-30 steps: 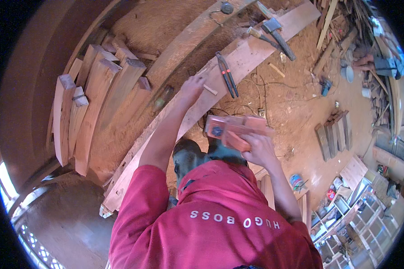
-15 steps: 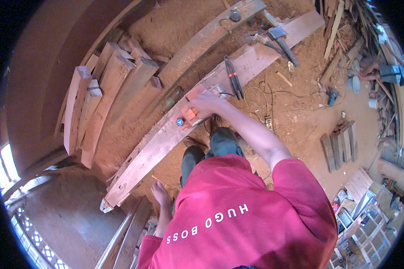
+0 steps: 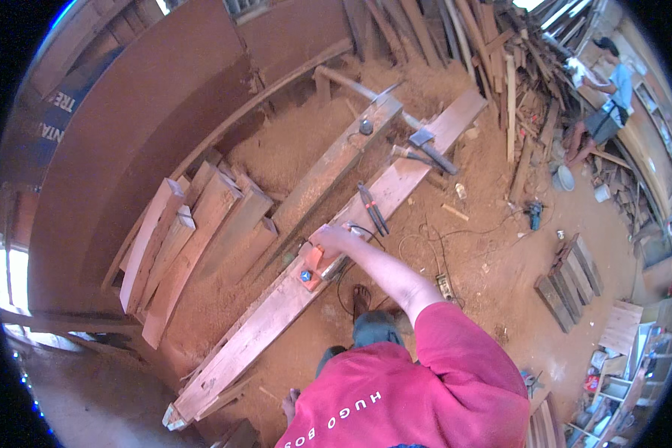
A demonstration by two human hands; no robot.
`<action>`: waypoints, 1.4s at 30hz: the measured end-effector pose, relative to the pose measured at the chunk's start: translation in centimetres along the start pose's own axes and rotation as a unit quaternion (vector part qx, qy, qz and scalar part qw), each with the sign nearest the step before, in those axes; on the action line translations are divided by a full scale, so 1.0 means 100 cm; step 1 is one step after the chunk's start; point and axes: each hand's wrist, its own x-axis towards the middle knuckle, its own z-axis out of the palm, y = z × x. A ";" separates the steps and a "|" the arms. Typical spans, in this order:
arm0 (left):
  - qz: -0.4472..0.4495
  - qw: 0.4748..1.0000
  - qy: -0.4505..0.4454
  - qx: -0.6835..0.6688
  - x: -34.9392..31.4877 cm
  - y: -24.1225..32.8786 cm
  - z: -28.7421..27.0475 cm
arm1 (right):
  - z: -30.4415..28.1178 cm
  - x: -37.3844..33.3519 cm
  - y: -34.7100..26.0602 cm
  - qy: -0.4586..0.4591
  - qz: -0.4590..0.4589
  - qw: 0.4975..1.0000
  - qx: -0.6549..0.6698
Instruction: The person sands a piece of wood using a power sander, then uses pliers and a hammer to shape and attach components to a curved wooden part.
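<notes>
My right hand (image 3: 331, 240) is closed around the handle of an orange electric hand planer (image 3: 311, 279) with a blue knob. The planer rests on a long, pale reddish timber beam (image 3: 250, 328) that runs from lower left to upper right. My left hand (image 3: 290, 403) hangs low at my left side, apart from the beam. It is only partly visible, its fingers loosely apart with nothing in them. Beyond the planer, pincers with black and red handles (image 3: 372, 209) lie across the beam. Farther along are a brush (image 3: 407, 153) and a hatchet (image 3: 431, 152).
Thick timber blocks (image 3: 194, 231) lie at the left beside a second beam (image 3: 313, 172). A black cord (image 3: 437, 261) trails over the sawdust-covered floor near a drill (image 3: 534, 215). Short boards (image 3: 567, 284) lie at the right. Another person (image 3: 608, 104) is by a scrap-wood pile (image 3: 523, 89).
My view has tilted up, so the beam and tools sit lower in it. My right hand stays on the planer on the beam. Less of my left arm shows.
</notes>
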 end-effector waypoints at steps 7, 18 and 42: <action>0.068 0.984 -0.055 0.152 0.021 -0.042 0.017 | 0.054 -0.150 -0.088 0.354 0.158 0.918 0.083; 0.332 0.870 -0.175 0.321 0.032 0.100 0.074 | 0.440 -0.668 -0.250 0.073 0.597 0.770 0.213; 0.484 0.616 -0.398 0.478 -0.129 0.401 0.580 | 0.556 -0.961 -0.254 0.401 0.792 0.336 0.313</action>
